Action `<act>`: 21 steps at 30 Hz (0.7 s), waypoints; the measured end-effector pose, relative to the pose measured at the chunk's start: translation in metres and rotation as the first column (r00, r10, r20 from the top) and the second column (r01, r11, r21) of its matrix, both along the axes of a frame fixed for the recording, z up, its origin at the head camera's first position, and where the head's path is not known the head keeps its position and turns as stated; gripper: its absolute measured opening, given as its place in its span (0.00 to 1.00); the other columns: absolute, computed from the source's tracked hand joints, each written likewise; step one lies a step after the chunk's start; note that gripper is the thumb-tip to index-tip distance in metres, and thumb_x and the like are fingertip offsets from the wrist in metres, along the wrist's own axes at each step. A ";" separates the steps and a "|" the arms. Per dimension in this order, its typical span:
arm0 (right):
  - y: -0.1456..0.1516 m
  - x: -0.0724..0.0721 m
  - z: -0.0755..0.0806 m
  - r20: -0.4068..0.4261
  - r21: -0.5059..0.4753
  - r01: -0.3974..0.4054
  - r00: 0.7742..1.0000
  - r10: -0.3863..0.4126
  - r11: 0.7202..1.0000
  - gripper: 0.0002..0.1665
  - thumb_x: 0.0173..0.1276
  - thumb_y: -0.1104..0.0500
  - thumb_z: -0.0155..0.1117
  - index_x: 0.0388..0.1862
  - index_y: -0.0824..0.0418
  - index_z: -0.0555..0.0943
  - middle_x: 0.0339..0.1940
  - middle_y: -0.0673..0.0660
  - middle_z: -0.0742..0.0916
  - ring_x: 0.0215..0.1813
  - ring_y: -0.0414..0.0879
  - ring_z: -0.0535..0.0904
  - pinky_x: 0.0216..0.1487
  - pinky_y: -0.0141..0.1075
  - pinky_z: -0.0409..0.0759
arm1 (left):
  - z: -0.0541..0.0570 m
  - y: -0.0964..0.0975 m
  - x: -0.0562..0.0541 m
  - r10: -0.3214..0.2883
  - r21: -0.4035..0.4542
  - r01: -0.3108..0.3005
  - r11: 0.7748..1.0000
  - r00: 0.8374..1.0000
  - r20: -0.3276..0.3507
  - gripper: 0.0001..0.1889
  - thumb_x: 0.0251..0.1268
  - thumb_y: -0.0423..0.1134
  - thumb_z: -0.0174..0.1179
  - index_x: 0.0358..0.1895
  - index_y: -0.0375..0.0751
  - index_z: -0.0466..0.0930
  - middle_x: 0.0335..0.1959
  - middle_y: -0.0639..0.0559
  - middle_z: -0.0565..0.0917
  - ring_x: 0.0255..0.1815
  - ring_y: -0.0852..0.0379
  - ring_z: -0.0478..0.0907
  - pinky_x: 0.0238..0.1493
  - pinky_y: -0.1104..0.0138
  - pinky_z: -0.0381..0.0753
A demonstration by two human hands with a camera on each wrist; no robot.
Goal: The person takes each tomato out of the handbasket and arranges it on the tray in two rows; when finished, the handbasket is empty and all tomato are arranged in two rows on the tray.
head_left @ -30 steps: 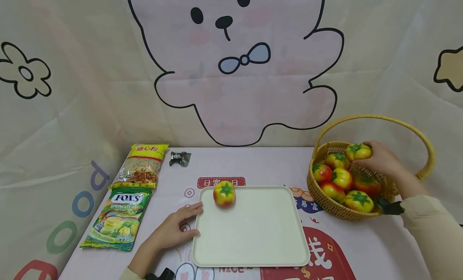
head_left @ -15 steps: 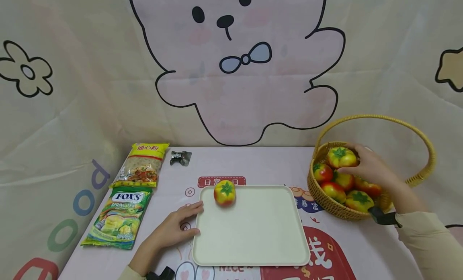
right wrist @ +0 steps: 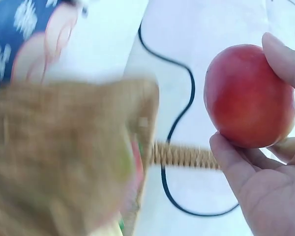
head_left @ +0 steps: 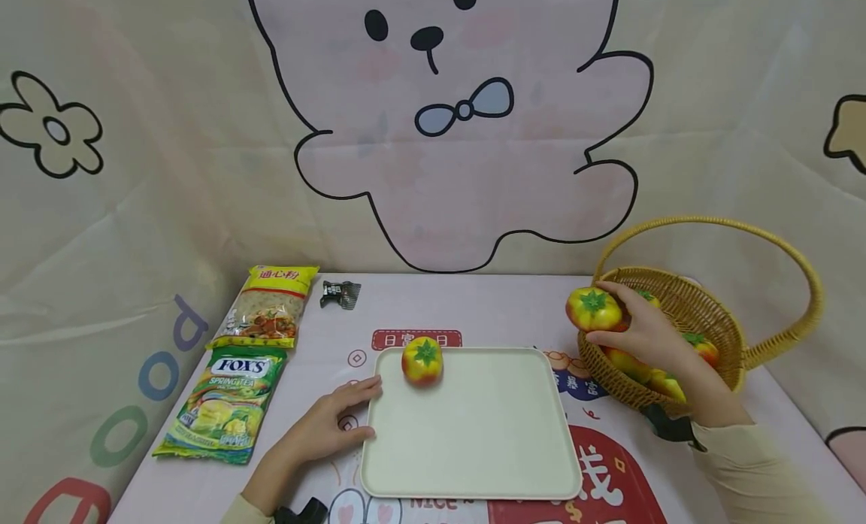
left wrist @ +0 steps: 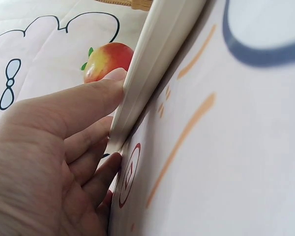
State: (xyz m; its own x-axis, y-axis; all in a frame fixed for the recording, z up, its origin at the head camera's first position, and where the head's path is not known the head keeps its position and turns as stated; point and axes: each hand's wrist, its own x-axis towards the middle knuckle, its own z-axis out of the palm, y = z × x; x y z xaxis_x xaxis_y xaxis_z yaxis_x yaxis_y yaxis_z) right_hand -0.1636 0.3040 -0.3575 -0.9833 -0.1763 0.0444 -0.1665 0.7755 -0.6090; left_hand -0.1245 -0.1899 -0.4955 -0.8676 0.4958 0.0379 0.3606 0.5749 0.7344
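Note:
My right hand (head_left: 649, 328) grips a yellow-and-red tomato (head_left: 594, 309) with a green star-shaped top, above the basket's left rim. In the right wrist view, thumb and fingers hold this tomato (right wrist: 250, 98) by its sides, its red underside showing. Beneath the hand stands the wicker basket (head_left: 609, 380), with more tomatoes partly hidden by my hand and forearm. My left hand (head_left: 328, 426) rests against the left edge of a pale tray (head_left: 473, 434); in the left wrist view, its fairly straight thumb and fingers touch the tray's side (left wrist: 157, 54). Another tomato (head_left: 422, 361) sits at the tray's back left.
A yellow pasta bag (head_left: 265, 306) and a green Fox's candy bag (head_left: 223, 404) lie at the table's left edge. Near the back is a small dark wrapped sweet (head_left: 340, 295). The basket's tall handle (head_left: 801, 268) arches up at the right. A printed cloth hangs behind.
My right hand has carried the gripped tomato leftward, from the basket's back right across to its left rim. My left hand and the tomato on the tray stay put.

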 end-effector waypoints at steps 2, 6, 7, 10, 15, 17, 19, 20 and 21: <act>-0.009 -0.001 -0.006 0.001 -0.045 -0.005 1.000 0.005 0.999 0.50 0.60 0.50 0.69 0.73 0.62 0.54 0.64 0.71 0.67 0.57 0.66 0.67 0.53 0.63 0.77 | 0.000 0.000 0.000 -0.002 0.005 0.002 1.000 1.000 -0.006 0.33 0.53 0.55 0.67 0.65 0.54 0.72 0.71 0.62 0.66 0.73 0.48 0.59 0.74 0.49 0.54; -0.028 -0.002 -0.022 0.031 -0.141 0.002 1.000 0.002 0.990 0.50 0.59 0.50 0.70 0.74 0.57 0.54 0.65 0.69 0.67 0.60 0.64 0.67 0.57 0.62 0.75 | 0.000 0.000 0.000 -0.003 0.002 0.003 1.000 1.000 -0.025 0.33 0.53 0.55 0.67 0.65 0.53 0.72 0.70 0.61 0.67 0.73 0.48 0.59 0.73 0.50 0.54; -0.034 -0.003 -0.026 0.044 -0.172 0.003 0.999 0.004 0.985 0.50 0.59 0.50 0.70 0.74 0.56 0.54 0.65 0.69 0.67 0.60 0.64 0.68 0.57 0.60 0.76 | 0.000 0.000 0.000 -0.003 0.001 0.003 1.000 1.000 -0.026 0.33 0.53 0.55 0.67 0.65 0.53 0.72 0.70 0.61 0.67 0.73 0.48 0.59 0.73 0.50 0.54; -0.049 -0.006 -0.038 0.067 -0.274 -0.008 0.997 0.028 0.962 0.50 0.59 0.52 0.70 0.74 0.55 0.54 0.66 0.67 0.67 0.62 0.64 0.68 0.58 0.57 0.77 | 0.000 0.001 0.000 -0.001 0.001 0.001 1.000 1.000 -0.020 0.33 0.53 0.55 0.67 0.65 0.53 0.72 0.70 0.61 0.67 0.73 0.48 0.59 0.74 0.50 0.53; -0.077 -0.009 -0.051 0.081 -0.422 -0.051 0.992 0.094 0.905 0.49 0.57 0.54 0.71 0.73 0.57 0.56 0.70 0.64 0.63 0.68 0.62 0.64 0.65 0.56 0.72 | 0.000 0.002 0.001 0.000 0.004 0.000 1.000 1.000 0.006 0.33 0.53 0.55 0.67 0.65 0.54 0.72 0.70 0.62 0.66 0.74 0.47 0.58 0.74 0.49 0.53; -0.089 -0.010 -0.053 0.078 -0.449 -0.061 0.991 0.107 0.892 0.49 0.57 0.55 0.72 0.72 0.57 0.57 0.70 0.64 0.64 0.69 0.61 0.63 0.68 0.56 0.68 | 0.000 0.002 0.001 -0.002 0.006 0.002 1.000 1.000 0.008 0.33 0.53 0.55 0.67 0.65 0.53 0.72 0.70 0.62 0.66 0.74 0.48 0.58 0.74 0.50 0.53; -0.101 -0.012 -0.055 0.074 -0.470 -0.064 0.991 0.112 0.880 0.48 0.57 0.56 0.72 0.72 0.58 0.58 0.70 0.64 0.65 0.69 0.60 0.62 0.70 0.57 0.64 | 0.000 0.002 0.001 -0.003 0.007 0.003 1.000 1.000 0.003 0.33 0.53 0.55 0.67 0.65 0.53 0.72 0.70 0.62 0.66 0.74 0.48 0.59 0.74 0.50 0.52; -0.106 -0.013 -0.057 0.072 -0.480 -0.067 0.991 0.115 0.875 0.48 0.56 0.56 0.72 0.72 0.58 0.58 0.70 0.63 0.65 0.69 0.60 0.62 0.70 0.57 0.64 | 0.000 0.001 0.001 -0.002 0.006 0.002 1.000 1.000 0.003 0.33 0.53 0.54 0.67 0.64 0.54 0.72 0.70 0.62 0.66 0.73 0.49 0.59 0.74 0.50 0.52; -0.111 -0.014 -0.058 0.069 -0.484 -0.068 0.991 0.115 0.872 0.48 0.56 0.56 0.73 0.72 0.58 0.58 0.70 0.63 0.65 0.69 0.60 0.62 0.71 0.57 0.62 | 0.000 0.001 0.001 -0.001 0.004 0.001 1.000 1.000 0.002 0.33 0.53 0.54 0.67 0.64 0.54 0.72 0.70 0.62 0.66 0.73 0.49 0.59 0.74 0.51 0.52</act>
